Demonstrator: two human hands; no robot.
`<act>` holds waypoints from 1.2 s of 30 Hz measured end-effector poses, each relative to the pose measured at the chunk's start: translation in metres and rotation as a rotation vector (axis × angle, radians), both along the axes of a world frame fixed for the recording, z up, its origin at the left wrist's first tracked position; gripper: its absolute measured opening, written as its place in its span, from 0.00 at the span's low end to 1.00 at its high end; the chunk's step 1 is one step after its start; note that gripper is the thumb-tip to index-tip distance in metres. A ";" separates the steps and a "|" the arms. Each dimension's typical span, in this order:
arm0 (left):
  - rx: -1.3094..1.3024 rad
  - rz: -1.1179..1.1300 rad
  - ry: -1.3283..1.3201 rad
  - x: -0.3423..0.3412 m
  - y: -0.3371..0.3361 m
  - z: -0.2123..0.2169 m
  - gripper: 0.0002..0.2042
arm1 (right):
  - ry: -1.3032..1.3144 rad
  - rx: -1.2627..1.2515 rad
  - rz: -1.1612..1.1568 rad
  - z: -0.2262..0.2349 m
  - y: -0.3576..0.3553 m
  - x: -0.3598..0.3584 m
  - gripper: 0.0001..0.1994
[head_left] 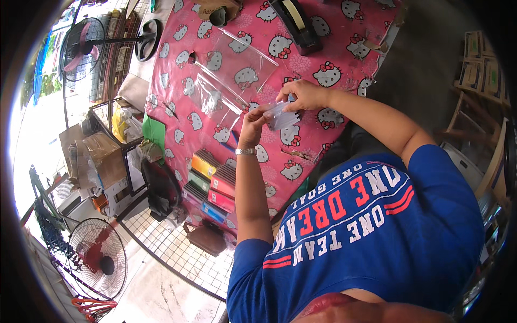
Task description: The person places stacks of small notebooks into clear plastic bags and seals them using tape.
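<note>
My left hand point(254, 125), with a metal-banded watch on its wrist, pinches one side of a small clear plastic piece point(280, 117), perhaps a sleeve or a folded stack. At its upper right edge, my right hand point(306, 95) is closed with fingertips on the same plastic; a small bluish bit shows by the fingers. Both hands are over the pink patterned tablecloth point(293, 137). Just beyond my left hand lie a clear plastic sheet point(215, 97) and a larger clear sheet point(245, 62). A blue pen point(229, 146) rests beside my left wrist.
Coloured spiral notebooks point(221, 188) are stacked left of my forearm. A black tape dispenser point(297, 27) stands at the far side. A green folder point(154, 134) lies at the left table edge. Farther left are a cardboard box point(102, 159) and a standing fan point(99, 258).
</note>
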State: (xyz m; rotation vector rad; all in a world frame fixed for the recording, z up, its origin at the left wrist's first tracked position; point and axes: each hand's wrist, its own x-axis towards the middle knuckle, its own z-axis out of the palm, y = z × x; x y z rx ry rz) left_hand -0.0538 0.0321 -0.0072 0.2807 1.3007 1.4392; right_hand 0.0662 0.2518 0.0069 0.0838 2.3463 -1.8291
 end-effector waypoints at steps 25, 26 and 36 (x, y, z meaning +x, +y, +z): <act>-0.387 0.111 1.250 0.046 0.006 0.038 0.10 | 0.390 0.500 -0.321 0.003 -0.050 0.017 0.06; -0.435 0.129 1.128 0.045 0.004 0.036 0.10 | 0.394 0.504 -0.313 0.003 -0.043 0.013 0.06; -0.658 -0.139 1.197 0.027 0.033 0.066 0.11 | -0.144 -0.082 -0.952 -0.055 0.106 -0.028 0.13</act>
